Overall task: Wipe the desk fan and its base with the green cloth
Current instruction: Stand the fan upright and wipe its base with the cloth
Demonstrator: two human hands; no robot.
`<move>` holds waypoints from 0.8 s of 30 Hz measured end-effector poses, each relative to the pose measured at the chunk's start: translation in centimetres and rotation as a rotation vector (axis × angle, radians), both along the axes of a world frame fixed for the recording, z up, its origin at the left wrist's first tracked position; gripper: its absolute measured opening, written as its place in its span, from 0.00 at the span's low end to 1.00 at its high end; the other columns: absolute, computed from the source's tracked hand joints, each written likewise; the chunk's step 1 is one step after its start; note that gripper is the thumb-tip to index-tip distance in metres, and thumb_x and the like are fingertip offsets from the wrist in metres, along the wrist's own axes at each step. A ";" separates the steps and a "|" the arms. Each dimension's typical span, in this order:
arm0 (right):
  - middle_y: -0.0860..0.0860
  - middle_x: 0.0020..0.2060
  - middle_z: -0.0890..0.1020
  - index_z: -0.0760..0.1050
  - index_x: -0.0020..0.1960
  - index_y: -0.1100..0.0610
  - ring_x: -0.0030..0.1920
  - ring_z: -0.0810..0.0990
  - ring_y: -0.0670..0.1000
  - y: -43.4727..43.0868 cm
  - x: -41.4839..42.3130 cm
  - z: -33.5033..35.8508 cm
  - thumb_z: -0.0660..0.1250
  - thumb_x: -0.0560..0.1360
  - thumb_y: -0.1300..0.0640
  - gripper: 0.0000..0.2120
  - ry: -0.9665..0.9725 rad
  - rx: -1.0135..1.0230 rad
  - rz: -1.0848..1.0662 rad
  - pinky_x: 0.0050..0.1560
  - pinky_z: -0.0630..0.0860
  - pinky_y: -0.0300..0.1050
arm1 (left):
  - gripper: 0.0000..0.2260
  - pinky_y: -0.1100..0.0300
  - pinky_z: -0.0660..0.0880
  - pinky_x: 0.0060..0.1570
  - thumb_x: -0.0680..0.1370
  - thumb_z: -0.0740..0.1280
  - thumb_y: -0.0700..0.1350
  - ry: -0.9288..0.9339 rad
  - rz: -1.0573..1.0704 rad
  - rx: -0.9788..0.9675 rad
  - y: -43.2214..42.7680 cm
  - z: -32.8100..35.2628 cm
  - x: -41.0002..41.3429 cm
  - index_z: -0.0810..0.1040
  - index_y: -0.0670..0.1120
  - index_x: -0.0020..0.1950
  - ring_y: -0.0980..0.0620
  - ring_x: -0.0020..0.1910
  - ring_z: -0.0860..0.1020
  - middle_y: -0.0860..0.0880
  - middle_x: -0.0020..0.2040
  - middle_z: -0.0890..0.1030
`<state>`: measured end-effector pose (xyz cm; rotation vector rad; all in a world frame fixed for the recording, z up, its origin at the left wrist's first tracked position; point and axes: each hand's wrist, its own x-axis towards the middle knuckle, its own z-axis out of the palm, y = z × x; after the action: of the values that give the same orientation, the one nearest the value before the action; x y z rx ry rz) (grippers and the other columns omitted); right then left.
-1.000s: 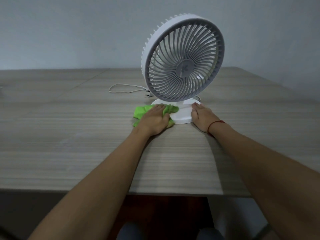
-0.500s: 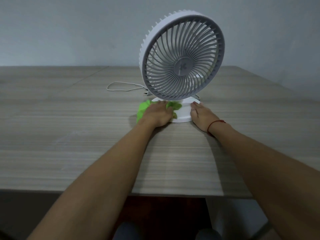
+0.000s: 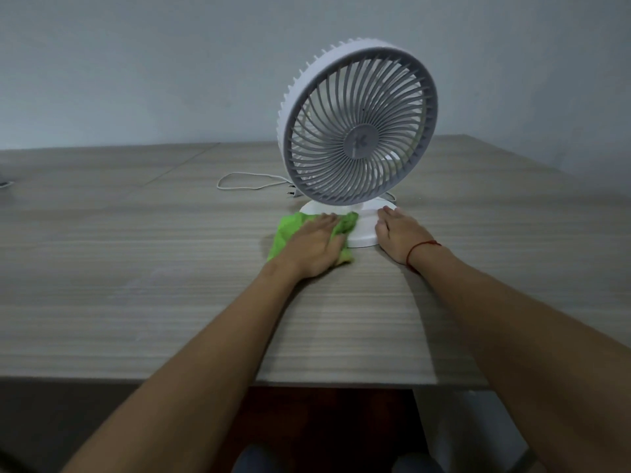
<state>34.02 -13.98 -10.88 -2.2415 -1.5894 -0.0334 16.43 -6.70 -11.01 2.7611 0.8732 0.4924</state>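
Observation:
A white desk fan point(image 3: 358, 121) with a grey front grille stands upright on its round white base point(image 3: 363, 227) on the wooden table. My left hand point(image 3: 316, 245) lies flat on the green cloth point(image 3: 285, 230) and presses it against the base's front-left edge; part of the cloth is bunched on the table beside the base. My right hand point(image 3: 399, 233) rests against the right side of the base, fingers together, with a red string around the wrist.
The fan's white power cord point(image 3: 246, 182) loops on the wooden table point(image 3: 119, 268) behind and left of the fan, its plug near the base. The table's near edge runs just below my forearms. A grey wall stands behind.
My left hand with the cloth has slid back toward me along the base's left edge, and more cloth now shows on the table. My right hand stays on the base.

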 end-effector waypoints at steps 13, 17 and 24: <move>0.57 0.75 0.62 0.60 0.74 0.60 0.74 0.61 0.57 -2.3 -0.3 0.5 0.51 0.80 0.49 0.25 0.096 -0.057 0.013 0.72 0.59 0.50 | 0.22 0.49 0.59 0.73 0.81 0.49 0.48 0.015 0.281 -0.113 3.2 1.2 0.7 0.63 0.40 0.73 0.42 0.74 0.62 0.39 0.74 0.64; 0.53 0.77 0.59 0.57 0.76 0.57 0.75 0.60 0.54 -2.8 0.2 0.1 0.54 0.80 0.49 0.27 0.179 0.032 -0.015 0.73 0.57 0.44 | 0.23 0.50 0.55 0.75 0.81 0.49 0.48 0.049 0.346 -0.149 4.3 1.2 2.1 0.62 0.38 0.73 0.42 0.75 0.59 0.38 0.75 0.62; 0.54 0.76 0.62 0.64 0.73 0.57 0.75 0.61 0.54 -2.9 0.2 0.6 0.53 0.80 0.56 0.22 0.177 0.041 0.015 0.72 0.58 0.44 | 0.21 0.55 0.61 0.71 0.81 0.51 0.49 0.026 0.027 0.080 -1.5 1.0 5.1 0.66 0.44 0.73 0.46 0.72 0.67 0.43 0.73 0.69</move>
<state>34.19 -16.91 -10.33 -2.1376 -1.4979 0.1316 21.53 -8.23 -10.06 2.8373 0.9178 0.5086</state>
